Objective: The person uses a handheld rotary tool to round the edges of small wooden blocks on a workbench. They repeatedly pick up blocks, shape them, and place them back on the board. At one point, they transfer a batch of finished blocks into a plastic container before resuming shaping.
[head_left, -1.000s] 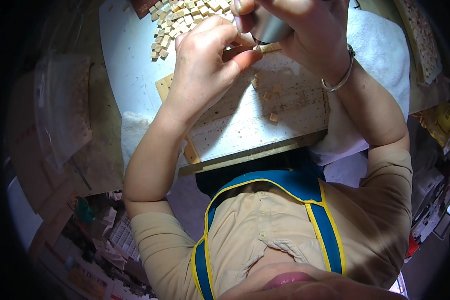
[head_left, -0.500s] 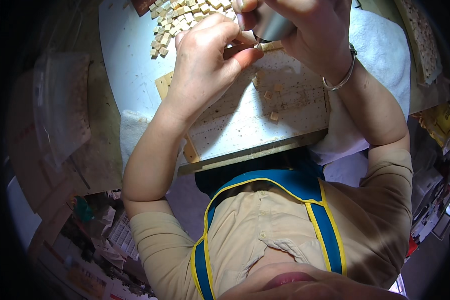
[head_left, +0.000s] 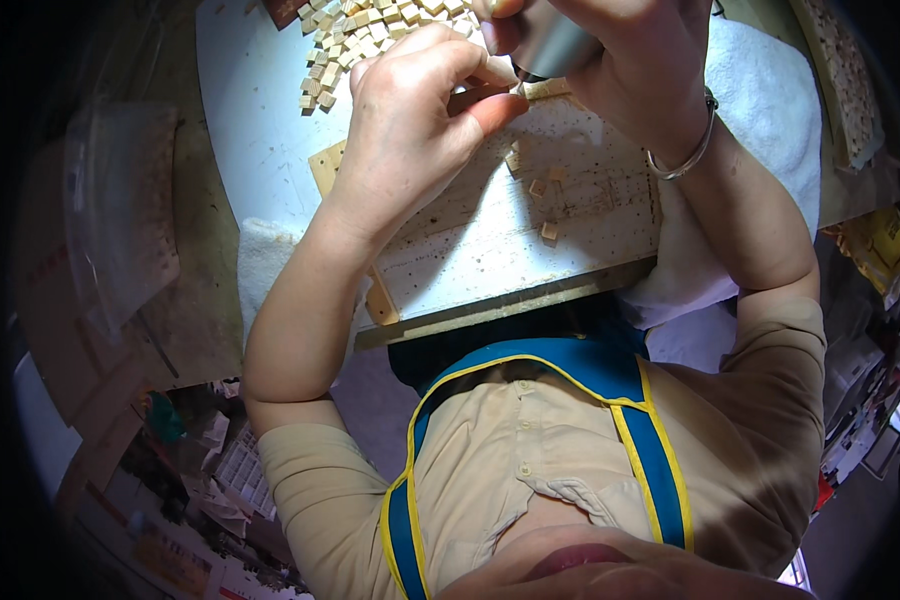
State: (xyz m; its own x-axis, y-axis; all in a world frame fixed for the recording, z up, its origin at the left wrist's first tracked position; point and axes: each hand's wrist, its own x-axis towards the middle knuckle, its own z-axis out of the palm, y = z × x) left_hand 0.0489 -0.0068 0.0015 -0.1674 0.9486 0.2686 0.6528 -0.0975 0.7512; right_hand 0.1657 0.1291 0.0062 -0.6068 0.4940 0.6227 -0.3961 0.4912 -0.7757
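The grey metal cylinder (head_left: 560, 45) sits slightly farther right than in the earlier frame, and the right grip (head_left: 655, 60) has shifted with it, while the left grip (head_left: 410, 130) has barely moved. The right grip is wrapped around the cylinder, whose narrow dark end reaches just beside the left fingertips (head_left: 510, 104), above the far part of the speckled white board (head_left: 470, 265). The left grip is pinched, thumb and forefinger drawn close; whether a small piece sits between them I cannot tell, as the fingers hide it. A few loose wooden cubes (head_left: 550, 232) lie on the board, with a larger pile of cubes (head_left: 375, 32) beyond the left grip. Working this close, it seems wise to keep the pinch steady and the skin back from the narrow end, use light, even pressure, and perhaps rest the right forearm on the white towel (head_left: 760, 110) so that both hands stay stable.
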